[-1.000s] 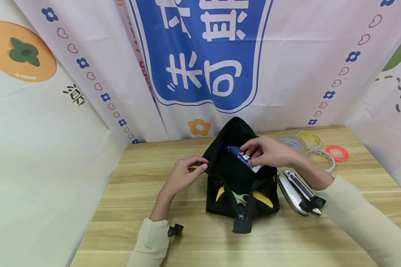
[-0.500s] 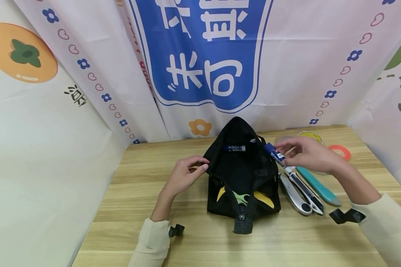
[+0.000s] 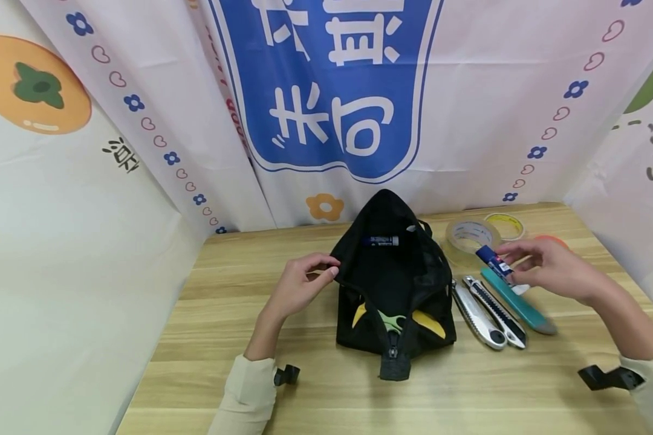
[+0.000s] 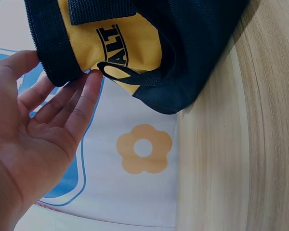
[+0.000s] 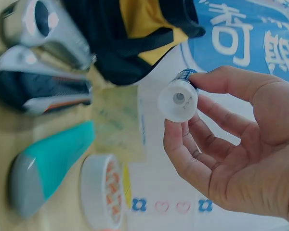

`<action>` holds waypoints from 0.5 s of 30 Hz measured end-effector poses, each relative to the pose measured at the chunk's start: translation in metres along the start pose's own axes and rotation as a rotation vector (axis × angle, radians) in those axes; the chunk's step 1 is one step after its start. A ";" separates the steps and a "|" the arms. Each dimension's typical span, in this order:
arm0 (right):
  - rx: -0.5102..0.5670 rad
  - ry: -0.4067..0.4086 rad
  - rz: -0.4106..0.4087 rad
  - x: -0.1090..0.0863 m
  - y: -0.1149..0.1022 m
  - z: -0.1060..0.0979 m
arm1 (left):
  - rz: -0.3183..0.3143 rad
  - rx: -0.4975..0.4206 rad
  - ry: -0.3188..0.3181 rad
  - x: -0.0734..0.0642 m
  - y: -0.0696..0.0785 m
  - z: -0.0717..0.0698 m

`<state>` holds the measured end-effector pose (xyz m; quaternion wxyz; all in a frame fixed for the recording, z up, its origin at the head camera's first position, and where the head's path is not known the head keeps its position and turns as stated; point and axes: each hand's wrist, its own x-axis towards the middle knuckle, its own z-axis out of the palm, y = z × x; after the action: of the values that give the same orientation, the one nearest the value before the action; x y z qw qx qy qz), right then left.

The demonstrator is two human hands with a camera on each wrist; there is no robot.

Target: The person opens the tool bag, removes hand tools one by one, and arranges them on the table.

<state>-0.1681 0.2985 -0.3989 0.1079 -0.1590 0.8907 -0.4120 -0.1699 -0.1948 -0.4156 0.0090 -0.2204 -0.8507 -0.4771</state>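
Observation:
A black tool bag [image 3: 397, 275] with yellow panels stands unzipped on the table. My left hand [image 3: 302, 287] pinches its left rim; the left wrist view shows the fingers at the zipper edge of the bag [image 4: 130, 43]. To the right of the bag, my right hand [image 3: 557, 269] holds a blue glue stick [image 3: 492, 261] between thumb and fingers, above the table. Its white base [image 5: 177, 102] faces the right wrist camera. Deep in the bag lies another blue tube [image 3: 382, 241]. Green-handled scissors [image 3: 393, 321] show through the bag's front opening.
Right of the bag lie two silver utility knives [image 3: 479, 317] and a teal knife [image 3: 522, 305], partly below the right hand. Behind them are a clear tape roll [image 3: 470, 226], a yellow-cored roll [image 3: 514, 221], a white-cored roll [image 5: 96, 190] and a red roll [image 3: 552, 240].
My right hand has drawn the glue stick out of the bag and carried it right, over the teal knife. The left hand has stayed on the rim.

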 end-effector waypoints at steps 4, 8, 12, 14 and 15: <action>0.013 0.001 0.015 -0.008 0.019 -0.002 | 0.004 -0.001 0.001 0.000 -0.001 0.000; -0.002 0.002 0.059 -0.014 0.037 -0.005 | 0.001 -0.001 -0.001 0.000 -0.001 0.000; -0.008 0.000 0.097 -0.021 0.053 -0.007 | -0.004 0.000 -0.006 0.001 -0.002 0.000; -0.010 -0.003 0.122 -0.024 0.059 -0.007 | -0.002 -0.001 -0.006 0.001 -0.002 0.001; -0.014 -0.004 0.134 -0.025 0.062 -0.006 | -0.001 -0.001 -0.006 0.001 -0.002 0.001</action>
<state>-0.1590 0.3499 -0.4408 0.1360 -0.1006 0.9019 -0.3974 -0.1715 -0.1947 -0.4176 0.0060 -0.2214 -0.8507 -0.4768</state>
